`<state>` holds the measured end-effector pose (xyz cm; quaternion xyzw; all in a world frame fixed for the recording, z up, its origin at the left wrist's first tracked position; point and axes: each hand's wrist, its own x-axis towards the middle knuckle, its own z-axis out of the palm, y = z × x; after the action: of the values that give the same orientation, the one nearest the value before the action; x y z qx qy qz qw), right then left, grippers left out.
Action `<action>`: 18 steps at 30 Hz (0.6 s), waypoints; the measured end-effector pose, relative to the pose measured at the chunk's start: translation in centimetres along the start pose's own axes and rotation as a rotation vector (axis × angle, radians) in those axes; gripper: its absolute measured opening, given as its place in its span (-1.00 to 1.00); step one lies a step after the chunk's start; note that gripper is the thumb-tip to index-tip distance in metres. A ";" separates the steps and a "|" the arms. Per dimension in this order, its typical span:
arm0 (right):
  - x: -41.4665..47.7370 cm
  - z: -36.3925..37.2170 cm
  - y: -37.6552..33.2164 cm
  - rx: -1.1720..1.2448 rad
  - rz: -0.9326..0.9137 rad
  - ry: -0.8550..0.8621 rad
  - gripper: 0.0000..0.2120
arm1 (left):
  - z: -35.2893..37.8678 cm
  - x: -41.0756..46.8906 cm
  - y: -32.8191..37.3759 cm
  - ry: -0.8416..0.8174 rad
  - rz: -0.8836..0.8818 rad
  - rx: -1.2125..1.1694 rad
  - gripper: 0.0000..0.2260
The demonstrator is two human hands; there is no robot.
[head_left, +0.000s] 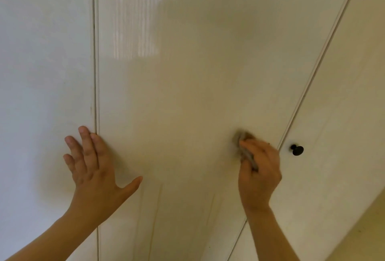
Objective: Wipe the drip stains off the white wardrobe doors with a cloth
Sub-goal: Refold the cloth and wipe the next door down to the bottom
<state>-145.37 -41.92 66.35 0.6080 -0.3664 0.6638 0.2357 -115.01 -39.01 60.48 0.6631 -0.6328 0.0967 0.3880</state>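
**Pressing cloth [241, 138] to middle door [187, 83], right hand [260, 175] clamped on it**

Surface: glossy white wardrobe fronts, seen close up and tilted. A pale striped reflection [135, 23] sits high on the middle door. A cream surface [366, 237] cuts across the near right corner; can't tell what it is.

Counts:
- 3 door panels: left door [41, 62], middle door, right door [343, 114]
- 2 seams [95, 73] between them, the right one running diagonally in view
- 1 black knob [297, 149], on the right door just beside the seam
- 1 cloth, grey-brown and blurred
- at least 2 faint vertical drip streaks [157, 208], low on the middle door between the two hands

Hands: well apart.
- The right hand has its fingers curled round the bunched cloth, holding it against the middle door near that door's right edge, left of the knob. The forearm comes up from the near right.
- The left hand [93, 169] holds nothing. It lies flat on the doors with fingers spread and thumb out to the right, straddling the left seam. The forearm comes up from the near left corner.
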 end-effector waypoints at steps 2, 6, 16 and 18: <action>2.5 0.8 1.1 0.008 -0.008 0.045 -0.74 | 0.0 -0.1 0.0 -0.006 -0.004 -0.008 0.17; -0.6 1.5 2.3 -0.030 -0.027 0.040 -0.74 | 0.0 -0.1 -0.3 -0.005 0.002 -0.001 0.17; -6.4 -2.3 2.1 -0.049 0.177 -0.133 -0.75 | 0.0 0.0 0.3 -0.011 -0.015 -0.016 0.19; -2.7 -2.3 2.4 -0.082 0.182 0.023 -0.71 | -0.1 0.0 0.2 -0.010 -0.010 -0.018 0.19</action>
<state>-148.21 -41.30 63.20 0.5544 -0.4443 0.6738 0.2031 -115.19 -38.95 60.61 0.6634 -0.6322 0.0857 0.3910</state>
